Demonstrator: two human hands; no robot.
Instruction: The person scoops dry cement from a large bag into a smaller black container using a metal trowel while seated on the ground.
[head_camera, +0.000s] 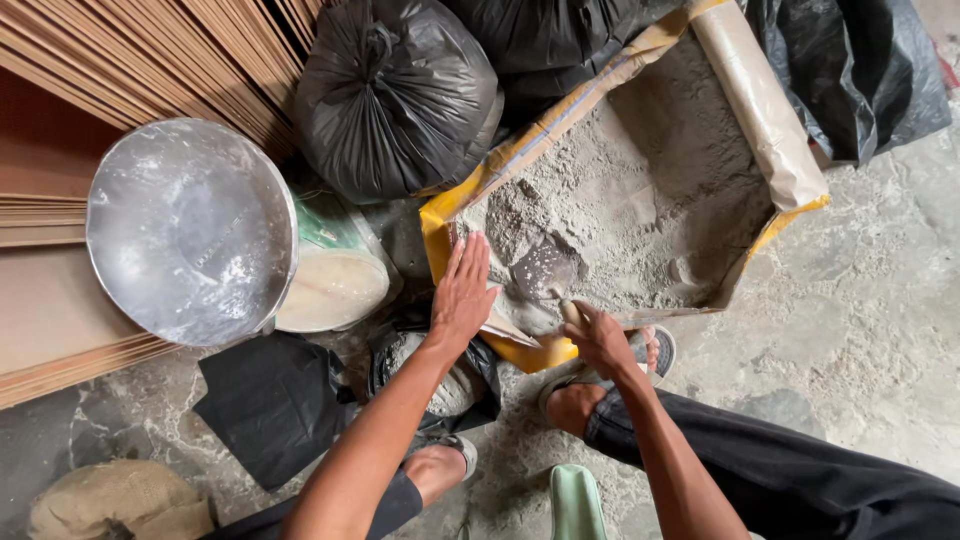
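An opened sack (500, 165) with a yellow-lined rim lies on the floor, holding grey powder (640, 190). My right hand (600, 335) grips the handle of a small scoop (543, 270) whose bowl is dug into the powder near the sack's near edge. My left hand (462, 290), fingers straight and together, lies flat on the sack's near rim just left of the scoop. Below my left wrist sits a small black plastic bag (450, 385) with grey powder in it.
A round metal basin (190, 230) sits on a green bucket (335, 270) at left. Tied black bags (395, 95) stand behind. Stacked wood sheets (60, 180) fill the left. A black cloth (270, 400) lies on the concrete floor. My sandalled feet (600, 385) stand near the sack.
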